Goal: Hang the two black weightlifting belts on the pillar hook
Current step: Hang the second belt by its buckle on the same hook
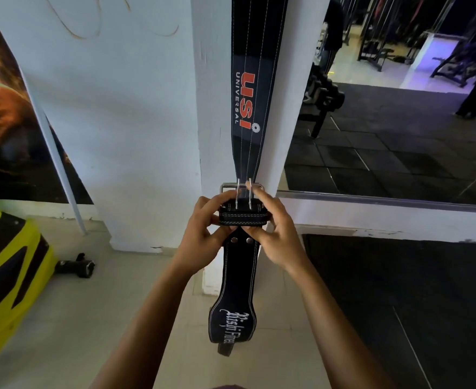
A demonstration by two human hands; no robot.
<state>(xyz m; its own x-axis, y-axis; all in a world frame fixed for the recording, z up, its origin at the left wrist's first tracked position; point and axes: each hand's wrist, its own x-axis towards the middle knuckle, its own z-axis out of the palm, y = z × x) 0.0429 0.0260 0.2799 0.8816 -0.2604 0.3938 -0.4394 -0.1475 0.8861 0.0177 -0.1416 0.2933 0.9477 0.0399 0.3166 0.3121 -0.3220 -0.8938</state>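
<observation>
Both hands, left hand (203, 234) and right hand (273, 234), pinch the second belt (238, 276) at its buckle (242, 192), below the hung USI belt (255, 80) on the pillar (211, 108). We should keep each grip firm and the prongs aligned.

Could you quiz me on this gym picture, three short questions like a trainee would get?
1. True or false: the USI belt lies flat on the floor.
2. Which hands grip the buckle end of the lower belt? A) left only B) right only C) both
3. Fill in: the yellow object sits at the picture's ______ edge.

Key:
1. False; it hangs down the white pillar.
2. C; the left hand and right hand both pinch it.
3. Left.
</observation>
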